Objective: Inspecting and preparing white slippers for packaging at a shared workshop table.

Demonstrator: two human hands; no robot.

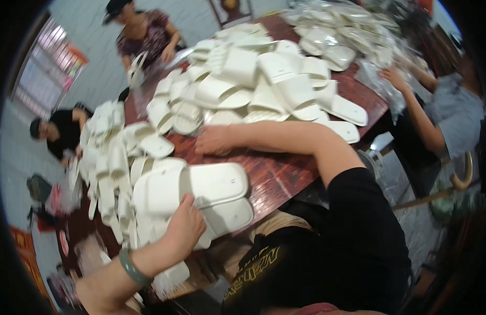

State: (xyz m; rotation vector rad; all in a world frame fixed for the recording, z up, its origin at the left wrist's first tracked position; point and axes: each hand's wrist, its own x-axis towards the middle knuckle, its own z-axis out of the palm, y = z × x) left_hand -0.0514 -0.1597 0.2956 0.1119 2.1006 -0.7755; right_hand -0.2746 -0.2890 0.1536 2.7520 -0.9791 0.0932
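My left hand (186,226), with a green bangle on its wrist, is closed on the edge of a white slipper (216,184) at the near edge of the table. A second white slipper (230,218) lies partly under that one, sole side by side with it. Across the table reaches my right arm, and my right hand (217,140) is low over the red-brown tabletop (285,170), against the front of a big pile of white slippers (237,79). Its fingers are curled; whatever they pinch is too small to make out.
More white slippers (109,157) are heaped along the left side. Clear-bagged slippers (332,42) fill the far right. One person (148,39) handles a slipper across the table, another (64,128) is at far left, and a third person (442,115) handles clear plastic at right.
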